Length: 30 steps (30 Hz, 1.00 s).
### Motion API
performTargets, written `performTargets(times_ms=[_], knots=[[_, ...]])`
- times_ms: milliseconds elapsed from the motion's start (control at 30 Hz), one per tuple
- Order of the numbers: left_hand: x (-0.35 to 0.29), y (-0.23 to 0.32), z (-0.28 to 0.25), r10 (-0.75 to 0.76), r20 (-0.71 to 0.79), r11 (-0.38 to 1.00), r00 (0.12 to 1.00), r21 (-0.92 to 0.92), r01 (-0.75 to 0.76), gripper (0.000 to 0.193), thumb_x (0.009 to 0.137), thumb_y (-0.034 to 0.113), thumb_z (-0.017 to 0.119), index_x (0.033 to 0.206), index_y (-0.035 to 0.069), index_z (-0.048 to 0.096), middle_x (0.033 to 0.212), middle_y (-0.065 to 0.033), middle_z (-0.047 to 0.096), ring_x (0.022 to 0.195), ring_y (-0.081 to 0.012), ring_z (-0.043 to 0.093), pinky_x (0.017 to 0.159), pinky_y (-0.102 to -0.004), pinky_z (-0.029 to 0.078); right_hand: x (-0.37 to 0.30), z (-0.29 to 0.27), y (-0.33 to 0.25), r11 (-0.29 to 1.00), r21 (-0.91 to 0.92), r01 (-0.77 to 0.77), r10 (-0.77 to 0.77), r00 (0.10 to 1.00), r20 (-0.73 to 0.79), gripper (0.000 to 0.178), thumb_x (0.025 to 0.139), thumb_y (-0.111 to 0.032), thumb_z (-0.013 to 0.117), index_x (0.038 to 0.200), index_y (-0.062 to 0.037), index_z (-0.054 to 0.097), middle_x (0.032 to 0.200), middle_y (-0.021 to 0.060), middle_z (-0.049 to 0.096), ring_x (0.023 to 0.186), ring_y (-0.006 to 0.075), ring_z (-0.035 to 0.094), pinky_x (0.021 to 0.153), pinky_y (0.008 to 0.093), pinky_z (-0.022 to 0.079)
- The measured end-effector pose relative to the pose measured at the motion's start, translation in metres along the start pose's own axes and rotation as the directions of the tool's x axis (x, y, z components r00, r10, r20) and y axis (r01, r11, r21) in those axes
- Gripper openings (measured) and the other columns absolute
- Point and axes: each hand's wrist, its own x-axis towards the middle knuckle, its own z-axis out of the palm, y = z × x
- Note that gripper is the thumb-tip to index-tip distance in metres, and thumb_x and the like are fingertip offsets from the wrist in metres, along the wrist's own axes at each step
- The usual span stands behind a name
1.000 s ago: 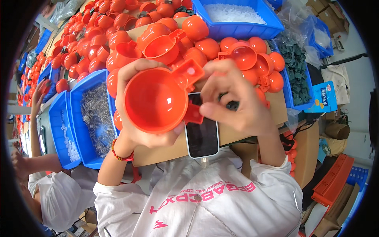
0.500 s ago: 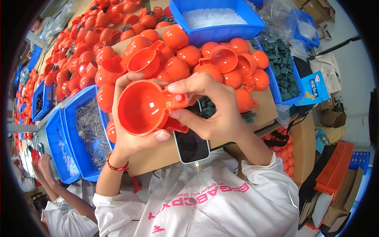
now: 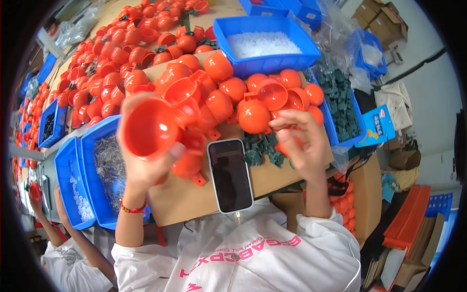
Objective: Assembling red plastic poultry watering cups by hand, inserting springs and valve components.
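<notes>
My left hand (image 3: 146, 175) is wrapped round an orange plastic half-sphere cup (image 3: 148, 129) with a tabbed hinge piece on its right side. The cup's open face points up toward me, slightly blurred. Away from it, my right hand (image 3: 307, 151) hangs over the right part of the table with bent fingers apart, holding nothing I can see. Its fingertips are close to several orange cups and a rounded one (image 3: 254, 117). Small dark green plastic clips (image 3: 262, 150) lie just left of that hand. Between my two hands rests a phone (image 3: 229, 177) with a dark screen.
Orange cups (image 3: 116, 53) pile up at the far left. A blue bin (image 3: 272, 63) of white bits stands at the back, a blue bin (image 3: 357, 136) of green clips at right. Bins with metal springs (image 3: 109, 163) and clear rings (image 3: 80, 197) stand left, near a co-worker's hand (image 3: 36, 194).
My right hand has let go of the cup's hinge and moved right, fingers spreading. The left hand has carried the cup left, uncovering the phone and the green clips.
</notes>
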Motion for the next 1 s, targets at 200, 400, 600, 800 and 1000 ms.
performTargets(times_ms=[200, 400, 600, 800, 1000], knots=[[0.017, 0.017, -0.074, 0.150, -0.618, 0.976, 0.771, -0.029, -0.214, 0.045, 0.076, 0.009, 0.066, 0.115, -0.001, 0.047, 0.105, -0.0101, 0.058, 0.094, -0.0158, 0.056, 0.084, -0.0281, 0.044, 0.077, 0.011, -0.035, 0.947, -0.219, 0.233, -0.174, 0.951, 0.257, 0.013, 0.082, -0.004, 0.055, 0.094, -0.0022, 0.060, 0.086, 0.0036, 0.063, 0.082, 0.0097, 0.059, 0.060, 0.0221, 0.046], [0.017, 0.028, -0.134, 0.554, -0.710, 0.832, 0.435, 0.489, -0.262, 0.037, 0.077, 0.010, 0.063, 0.109, -0.002, 0.052, 0.100, -0.0115, 0.059, 0.087, -0.0182, 0.060, 0.079, -0.0273, 0.049, 0.093, 0.183, -0.050, 0.877, 0.069, 0.475, -0.353, 0.542, 0.763, 0.022, 0.075, -0.005, 0.050, 0.095, -0.0027, 0.060, 0.085, 0.0166, 0.061, 0.081, 0.0311, 0.060, 0.073, 0.0390, 0.047], [-0.036, 0.069, -0.147, 0.490, -0.683, 0.868, 0.542, 0.441, -0.230, 0.052, 0.071, 0.012, 0.070, 0.115, -0.002, 0.045, 0.101, -0.0103, 0.057, 0.093, -0.0178, 0.057, 0.081, -0.0293, 0.047, 0.051, 0.322, -0.007, 0.412, -0.111, 0.905, -0.338, 0.264, 0.903, 0.034, 0.071, -0.018, 0.064, 0.103, -0.0109, 0.055, 0.093, 0.0099, 0.053, 0.090, 0.0299, 0.056, 0.067, 0.0391, 0.051], [-0.064, 0.061, -0.166, 0.456, -0.611, 0.858, 0.647, 0.494, -0.138, 0.063, 0.069, 0.023, 0.071, 0.119, -0.002, 0.041, 0.115, -0.0129, 0.048, 0.098, -0.0240, 0.056, 0.083, -0.0335, 0.048, 0.052, 0.340, -0.003, 0.429, -0.103, 0.897, -0.277, 0.240, 0.930, 0.038, 0.066, -0.014, 0.067, 0.102, -0.0087, 0.055, 0.094, 0.0116, 0.054, 0.091, 0.0287, 0.056, 0.066, 0.0372, 0.052], [-0.067, 0.052, -0.175, 0.459, -0.558, 0.836, 0.691, 0.535, -0.124, 0.066, 0.067, 0.028, 0.070, 0.118, -0.002, 0.041, 0.111, -0.0135, 0.050, 0.093, -0.0252, 0.057, 0.079, -0.0351, 0.050, 0.062, 0.340, -0.024, 0.571, -0.015, 0.821, -0.227, 0.176, 0.958, 0.031, 0.066, -0.009, 0.065, 0.096, -0.0053, 0.056, 0.089, 0.0109, 0.056, 0.084, 0.0277, 0.059, 0.064, 0.0365, 0.051]])
